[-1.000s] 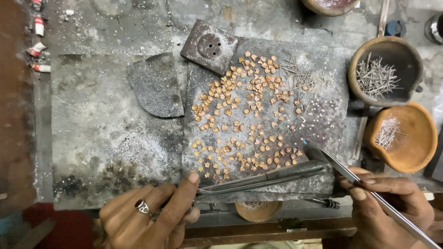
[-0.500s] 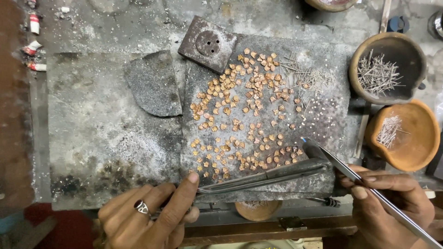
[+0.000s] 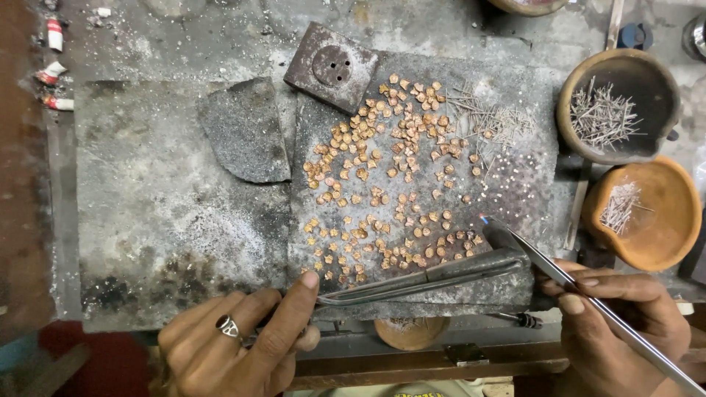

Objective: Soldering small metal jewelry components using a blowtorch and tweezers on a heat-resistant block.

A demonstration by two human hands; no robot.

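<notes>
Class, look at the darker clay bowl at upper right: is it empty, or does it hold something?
Not empty: the darker clay bowl holds a loose heap of thin metal pins.

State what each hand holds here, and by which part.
Left hand grips long metal tweezers near their rear end. Right hand pinches a thin metal torch pipe along its middle shaft.

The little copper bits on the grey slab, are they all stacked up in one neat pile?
No, the copper bits lie scattered singly across the grey slab, with gaps between them.
</notes>
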